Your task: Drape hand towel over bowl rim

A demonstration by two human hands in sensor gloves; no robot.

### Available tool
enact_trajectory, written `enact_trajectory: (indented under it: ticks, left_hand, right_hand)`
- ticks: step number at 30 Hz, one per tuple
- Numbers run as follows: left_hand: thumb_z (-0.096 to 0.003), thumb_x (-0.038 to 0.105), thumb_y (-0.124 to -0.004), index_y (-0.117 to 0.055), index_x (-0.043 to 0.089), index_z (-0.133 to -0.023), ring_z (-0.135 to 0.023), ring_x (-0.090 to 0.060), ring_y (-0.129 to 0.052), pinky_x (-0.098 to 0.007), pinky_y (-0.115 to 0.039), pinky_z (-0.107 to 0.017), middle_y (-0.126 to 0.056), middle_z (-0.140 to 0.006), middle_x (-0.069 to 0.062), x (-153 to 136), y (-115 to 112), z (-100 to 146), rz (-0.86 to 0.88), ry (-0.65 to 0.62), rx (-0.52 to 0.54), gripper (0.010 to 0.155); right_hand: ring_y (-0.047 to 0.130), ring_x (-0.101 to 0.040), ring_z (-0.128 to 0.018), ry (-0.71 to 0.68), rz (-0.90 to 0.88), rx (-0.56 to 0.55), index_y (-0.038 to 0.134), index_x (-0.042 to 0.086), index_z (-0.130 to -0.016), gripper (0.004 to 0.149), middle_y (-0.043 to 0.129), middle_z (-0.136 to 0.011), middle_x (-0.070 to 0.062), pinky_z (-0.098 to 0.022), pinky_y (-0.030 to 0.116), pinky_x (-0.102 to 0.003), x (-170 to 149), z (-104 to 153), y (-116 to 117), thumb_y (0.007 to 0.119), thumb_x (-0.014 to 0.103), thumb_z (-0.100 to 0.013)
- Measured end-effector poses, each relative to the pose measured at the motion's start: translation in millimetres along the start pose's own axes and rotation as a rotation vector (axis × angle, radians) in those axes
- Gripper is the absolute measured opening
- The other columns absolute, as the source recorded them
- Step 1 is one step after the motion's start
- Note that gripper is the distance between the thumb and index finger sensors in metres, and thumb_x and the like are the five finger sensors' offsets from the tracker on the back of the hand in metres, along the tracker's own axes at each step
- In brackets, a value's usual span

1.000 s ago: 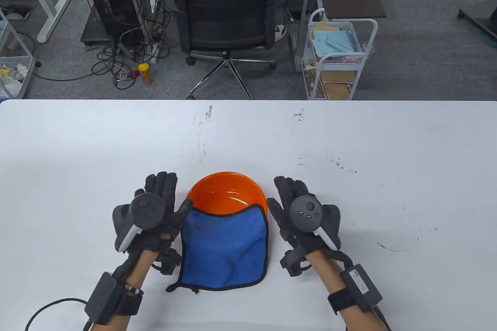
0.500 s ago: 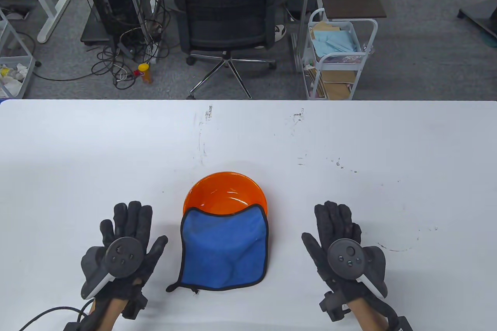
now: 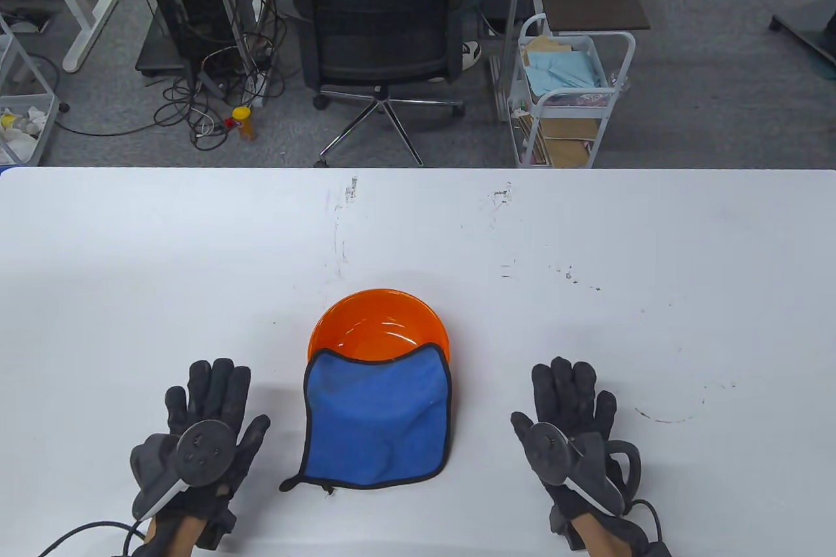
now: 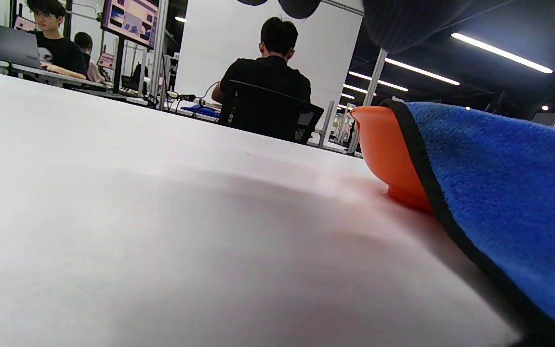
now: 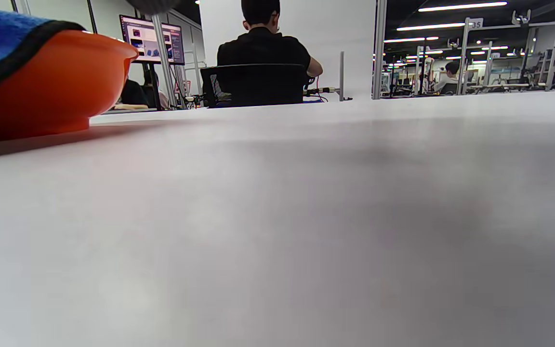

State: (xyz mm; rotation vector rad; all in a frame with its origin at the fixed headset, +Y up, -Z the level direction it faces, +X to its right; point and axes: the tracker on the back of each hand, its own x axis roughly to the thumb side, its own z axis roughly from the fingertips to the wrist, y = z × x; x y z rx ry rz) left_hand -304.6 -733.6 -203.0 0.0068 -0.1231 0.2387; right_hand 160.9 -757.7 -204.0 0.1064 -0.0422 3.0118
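Towel hides bowl's near rim — apparently touching

A black office chair and white cart stand on grey carpet.

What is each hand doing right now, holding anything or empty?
Left hand: open, flat, holding nothing, apart from the towel.
Right hand: open, holding nothing.
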Motion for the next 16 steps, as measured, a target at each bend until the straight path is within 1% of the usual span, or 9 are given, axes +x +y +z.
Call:
enact_trajectory:
  ticks: [6,16]
  left_hand:
    - [-0.0591,0.050,-0.059,-0.025,0.017,-0.116,-0.110,-0.035,-0.010,-0.058,-0.010,-0.072,-0.019,-0.122,-0.008,0.5,-6.8,-3.9,-0.021,0.009,-0.043,0.074]
    - [-0.0588,0.051,-0.059,-0.026,0.017,-0.115,-0.110,-0.036,-0.012,-0.058,-0.011,-0.072,-0.020,-0.122,-0.009,4.6,-10.7,-2.8,-0.028,0.000,-0.052,0.074]
  right_hand:
    - [0.010,-0.055,-0.105,0.003,-0.036,-0.007,0.016,0.008,-0.115,0.074,0.016,-0.118,-0.025,-0.067,0.023,-0.077,-4.2,0.2,-1.6,0.050,0.049,-0.064]
    - [0.011,-0.056,-0.105,-0.018,-0.051,-0.021,0.015,0.007,-0.114,0.075,0.016,-0.118,-0.026,-0.067,0.023,-0.077,-3.7,5.1,-5.2,0.050,0.049,-0.064]
